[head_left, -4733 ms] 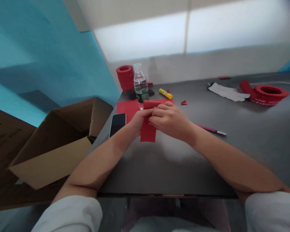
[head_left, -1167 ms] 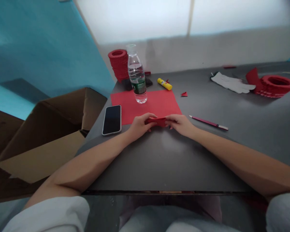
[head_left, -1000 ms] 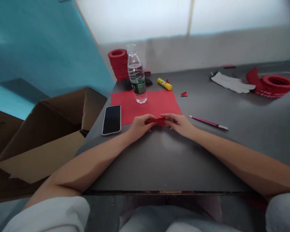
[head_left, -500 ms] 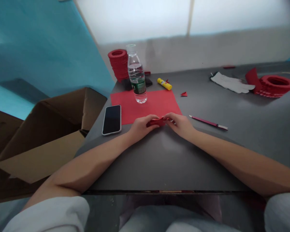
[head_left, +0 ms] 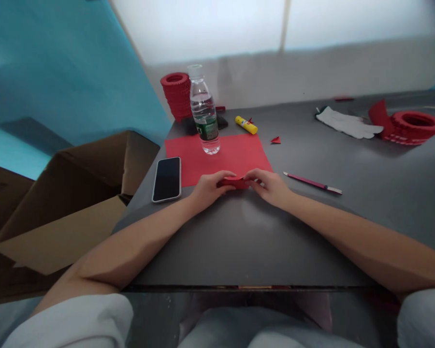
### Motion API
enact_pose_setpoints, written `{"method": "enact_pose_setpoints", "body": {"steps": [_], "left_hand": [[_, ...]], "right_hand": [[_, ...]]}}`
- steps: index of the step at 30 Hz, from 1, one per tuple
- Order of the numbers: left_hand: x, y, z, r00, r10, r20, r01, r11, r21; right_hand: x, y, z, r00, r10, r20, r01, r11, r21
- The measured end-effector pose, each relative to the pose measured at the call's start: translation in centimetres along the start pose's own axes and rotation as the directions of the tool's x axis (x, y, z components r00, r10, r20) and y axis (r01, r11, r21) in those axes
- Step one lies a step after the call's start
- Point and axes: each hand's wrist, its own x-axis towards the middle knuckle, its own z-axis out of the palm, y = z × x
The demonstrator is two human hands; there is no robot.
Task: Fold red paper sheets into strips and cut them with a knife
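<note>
A small piece of folded red paper (head_left: pixel 238 183) is held between both hands, just in front of a large red sheet (head_left: pixel 228 157) on the table. My left hand (head_left: pixel 210 189) pinches its left end between thumb and fingers. At the right end, my right hand (head_left: pixel 270 186) grips it with thumb and fingertips. The fingers hide parts of the folds. To the right of my right hand lies a slim pink tool with pale metallic ends (head_left: pixel 312 183). A phone (head_left: pixel 167 179) lies to the left of my left hand.
On the red sheet stands a water bottle (head_left: pixel 205 118). Behind it are a stack of red ring shapes (head_left: pixel 176 99) and a yellow glue stick (head_left: pixel 246 124). A white glove (head_left: pixel 348 123) and more red rings (head_left: pixel 415 128) lie at the right. An open cardboard box (head_left: pixel 76 169) stands left of the table (head_left: pixel 246 246).
The left fingers have shifted slightly left along the folded paper, so more of its front face shows. The right hand has hardly moved.
</note>
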Motion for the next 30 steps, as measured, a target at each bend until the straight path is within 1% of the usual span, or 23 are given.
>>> {"method": "enact_pose_setpoints", "body": {"steps": [1, 3, 4, 6, 8, 9, 10, 16, 21, 26, 30], "left_hand": [[0.0, -0.1, 0.0, 0.999, 0.036, -0.019, -0.035, 0.999, 0.042], [0.0, -0.1, -0.2, 0.988, 0.155, -0.018, -0.151, 0.979, 0.135], [0.0, -0.2, -0.3, 0.973, 0.231, 0.001, -0.227, 0.957, 0.178], [0.0, -0.3, -0.6, 0.925, 0.378, 0.044, -0.377, 0.896, 0.234], [0.1, -0.4, -0.8, 0.881, 0.469, 0.064, -0.469, 0.843, 0.263], [0.1, -0.5, -1.0, 0.871, 0.488, 0.063, -0.485, 0.83, 0.276], [0.2, -0.5, -1.0, 0.869, 0.491, 0.059, -0.485, 0.825, 0.288], [0.4, -0.6, -1.2, 0.901, 0.433, 0.021, -0.415, 0.846, 0.336], [0.4, -0.6, -1.0, 0.919, 0.394, -0.018, -0.366, 0.87, 0.332], [0.2, -0.4, -0.8, 0.95, 0.31, 0.046, -0.31, 0.912, 0.269], [0.1, -0.4, -0.7, 0.969, 0.243, 0.05, -0.248, 0.945, 0.211]], "right_hand": [[0.0, 0.0, 0.0, 1.0, 0.0, 0.004, 0.0, 1.0, -0.009], [0.0, 0.0, 0.0, 1.0, 0.008, 0.003, -0.008, 1.0, -0.028], [0.0, 0.0, -0.1, 1.0, 0.009, 0.0, -0.009, 0.999, -0.034], [0.0, 0.1, 0.0, 1.0, -0.002, 0.0, 0.002, 0.999, -0.039], [0.0, 0.1, 0.0, 1.0, -0.018, 0.0, 0.018, 0.999, -0.039], [0.0, 0.1, 0.0, 1.0, -0.023, -0.002, 0.023, 0.999, -0.041], [0.0, 0.1, 0.1, 1.0, -0.025, -0.006, 0.025, 0.999, -0.042], [0.0, 0.4, 0.3, 0.999, -0.022, -0.028, 0.021, 0.999, -0.048], [0.0, 0.5, 0.3, 0.999, -0.022, -0.032, 0.021, 0.999, -0.029], [0.0, 0.4, 0.1, 1.0, -0.011, -0.014, 0.01, 0.999, -0.036], [0.0, 0.4, 0.1, 1.0, -0.02, -0.003, 0.02, 0.999, -0.045]]}}
